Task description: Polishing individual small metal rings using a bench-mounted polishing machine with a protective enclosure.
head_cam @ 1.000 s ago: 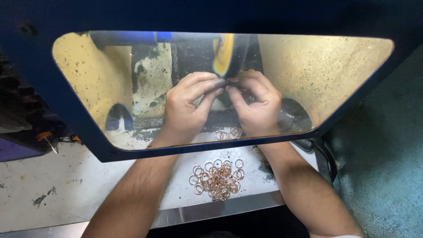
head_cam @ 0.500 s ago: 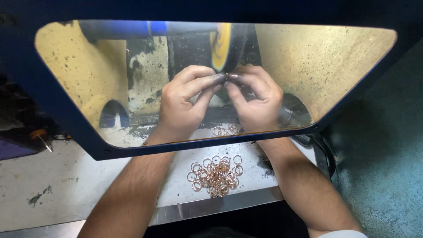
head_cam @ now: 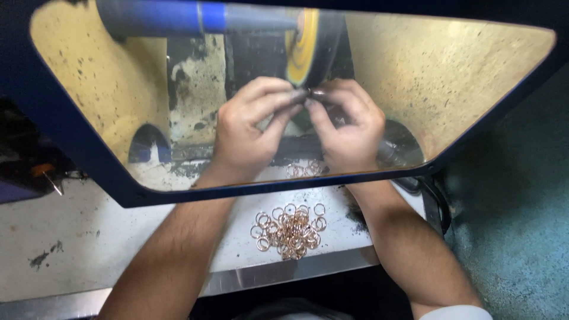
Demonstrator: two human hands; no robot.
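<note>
A small dark piece, too small and too blurred to be made out, is pinched between the fingertips of the left hand and the right hand. The fingers of both hands are pressed together around it, and the two sets of fingertips are brought into contact just below the yellow polishing wheel. Whether the piece is touching the wheel cannot be told. The wheel is carried on a blue shaft, which is run in from the left across the top of the opening.

Both hands are seen through a transparent shield set in a dark blue frame. The inside walls of the housing behind the shield are stained yellow and flecked with dark spots.

A few thin metal rings are laid on the housing floor, just beneath the hands and behind the lower edge of the frame. Nearer to the person, between the two forearms, a loose heap of copper-coloured rings is spread directly on the pale, grimy worktop; no tray or bowl is used for them. The worktop's front edge is bounded by a metal strip. A green floor is seen at the right.
</note>
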